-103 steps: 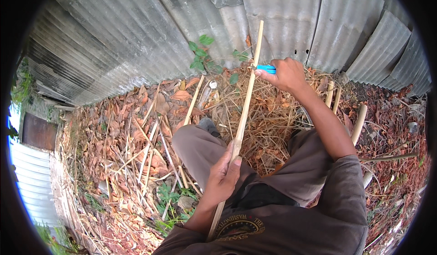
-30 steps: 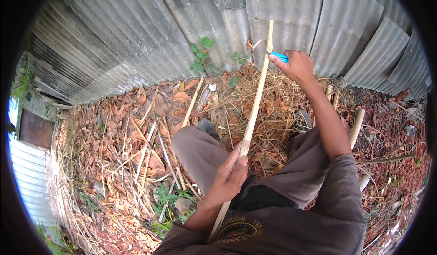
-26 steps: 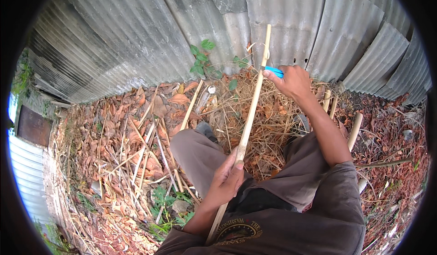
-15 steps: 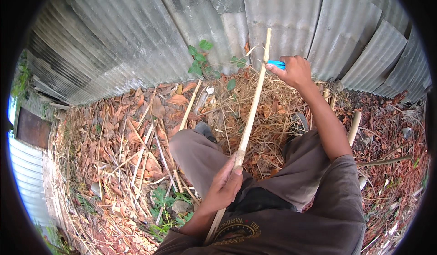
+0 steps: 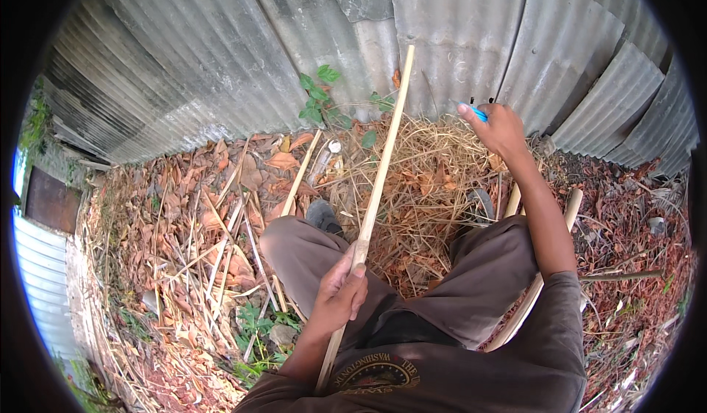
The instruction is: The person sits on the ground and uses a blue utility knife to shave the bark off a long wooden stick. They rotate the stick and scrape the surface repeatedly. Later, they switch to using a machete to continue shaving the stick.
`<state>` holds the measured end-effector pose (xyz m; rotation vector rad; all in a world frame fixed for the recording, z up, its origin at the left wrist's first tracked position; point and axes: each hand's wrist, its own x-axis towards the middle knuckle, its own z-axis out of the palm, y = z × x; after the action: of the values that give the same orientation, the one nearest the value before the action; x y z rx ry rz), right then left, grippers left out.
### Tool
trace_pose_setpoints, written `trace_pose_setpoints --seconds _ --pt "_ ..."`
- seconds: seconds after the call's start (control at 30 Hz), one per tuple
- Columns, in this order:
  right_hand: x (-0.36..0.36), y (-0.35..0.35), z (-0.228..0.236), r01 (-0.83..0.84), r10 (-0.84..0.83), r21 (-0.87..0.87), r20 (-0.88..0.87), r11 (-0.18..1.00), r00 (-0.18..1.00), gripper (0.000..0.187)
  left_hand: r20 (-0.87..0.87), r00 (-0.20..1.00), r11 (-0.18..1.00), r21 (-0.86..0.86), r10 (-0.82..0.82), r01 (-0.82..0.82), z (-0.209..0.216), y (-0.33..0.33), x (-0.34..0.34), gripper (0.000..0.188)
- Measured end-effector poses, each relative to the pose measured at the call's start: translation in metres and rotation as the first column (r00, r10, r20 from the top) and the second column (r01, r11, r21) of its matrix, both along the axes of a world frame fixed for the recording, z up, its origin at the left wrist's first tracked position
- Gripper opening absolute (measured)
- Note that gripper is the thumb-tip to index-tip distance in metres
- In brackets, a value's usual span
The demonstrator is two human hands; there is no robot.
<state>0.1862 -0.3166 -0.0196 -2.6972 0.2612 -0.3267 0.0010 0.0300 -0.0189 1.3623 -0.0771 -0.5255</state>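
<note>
A long pale wooden stick (image 5: pixel 386 155) slants up from my lap toward the metal wall, its bark stripped. My left hand (image 5: pixel 339 295) is wrapped round its lower part, near a darker joint, thumb on top. The stick's lower end runs past my left wrist against my shirt. Out to the right of the stick, my right hand (image 5: pixel 504 131) is closed on a blue-handled knife (image 5: pixel 480 114). Its blade is too small and blurred to make out clearly. The knife and the stick are apart.
Corrugated metal sheets (image 5: pixel 456 59) stand as a wall ahead. Dry leaves (image 5: pixel 199 192), straw (image 5: pixel 420 148) and several thin cut strips (image 5: pixel 221 251) cover the ground. More pale poles (image 5: pixel 572 208) lie by my right leg. A leafy green plant (image 5: pixel 317 100) grows by the wall.
My right hand with the knife has moved right, off the stick it was touching. The stick and my left hand have shifted left. A curled shaving on the stick is gone.
</note>
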Motion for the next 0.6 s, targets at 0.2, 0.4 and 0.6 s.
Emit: trace_pose_setpoints --seconds 0.2,0.4,0.6 --pt "-0.046 0.078 0.016 -0.46 0.47 -0.107 0.105 0.882 0.876 0.08 0.058 0.998 1.0 -0.013 -0.015 0.016 0.011 -0.019 0.011 0.052" --pt "-0.033 0.073 0.004 -0.454 0.482 -0.17 0.19 0.874 0.855 0.081 0.084 0.996 1.0 0.016 -0.019 0.017 0.017 -0.022 0.005 0.053" --pt "-0.016 0.071 0.008 -0.392 0.446 -0.241 0.243 0.888 0.861 0.082 0.086 0.996 0.999 0.035 0.005 -0.008 0.023 -0.019 0.0 0.054"
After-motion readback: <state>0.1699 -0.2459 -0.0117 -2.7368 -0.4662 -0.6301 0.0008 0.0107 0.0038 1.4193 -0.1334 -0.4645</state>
